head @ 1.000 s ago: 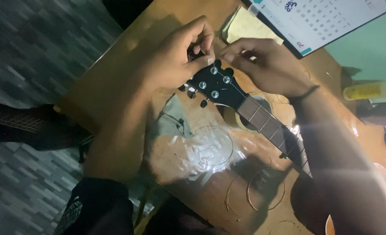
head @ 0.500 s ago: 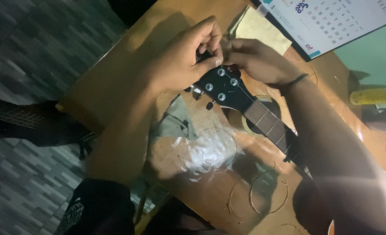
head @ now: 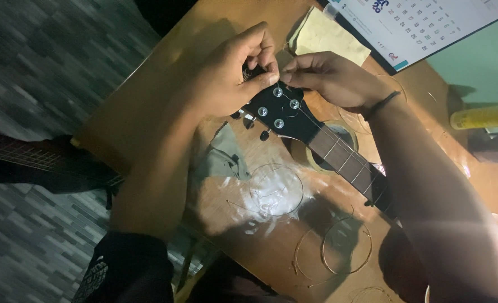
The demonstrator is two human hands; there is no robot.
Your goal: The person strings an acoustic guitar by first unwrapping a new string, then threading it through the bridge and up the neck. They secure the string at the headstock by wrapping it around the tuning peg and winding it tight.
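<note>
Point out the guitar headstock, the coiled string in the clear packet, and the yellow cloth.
headstock (head: 277, 109), head view, on its black face between the tuning posts
coiled string (head: 276, 189), head view, on the coil's middle
yellow cloth (head: 324, 36), head view, on its centre

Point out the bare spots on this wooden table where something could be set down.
Bare table lies left of the left hand, toward the edge. Crowded: coiled strings and below the black headstock, yellow cloth and calendar above the right hand.
</note>
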